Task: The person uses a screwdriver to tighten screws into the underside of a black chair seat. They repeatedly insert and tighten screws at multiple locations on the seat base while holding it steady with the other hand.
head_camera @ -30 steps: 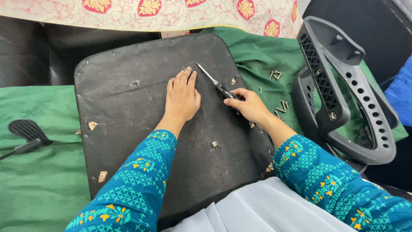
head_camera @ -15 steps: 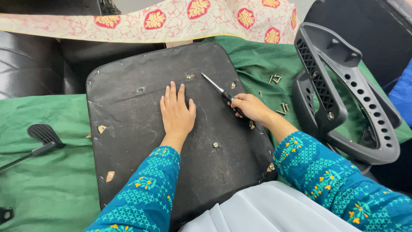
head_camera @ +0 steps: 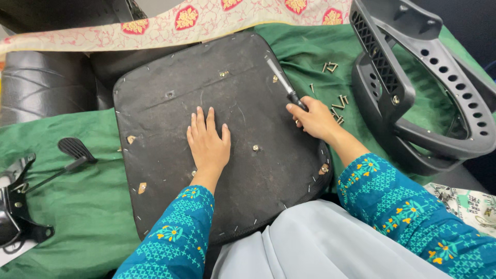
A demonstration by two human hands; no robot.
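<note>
Black seat board [head_camera: 170, 119] is lying upside down across the person's lap and a green cloth [head_camera: 67, 206], staples showing along its edge. Left hand [head_camera: 208, 144] is pressing flat on the middle of the board, fingers together and stretched, gripping nothing. Right hand [head_camera: 315, 120] is sitting at the board's right edge, its grip clamped around the dark handle of a screwdriver [head_camera: 283, 82]; the metal shaft is pointing up and left, lying over the board's upper right part. Just right of that hand, loose screws [head_camera: 338, 106] are lying scattered on the cloth. Further right, a black plastic chair frame [head_camera: 413, 93] with holes is resting on its side. At far left, a black lever with a paddle end [head_camera: 75, 150] is lying on the cloth. A patterned fabric [head_camera: 206, 18] is running across the top.
</note>
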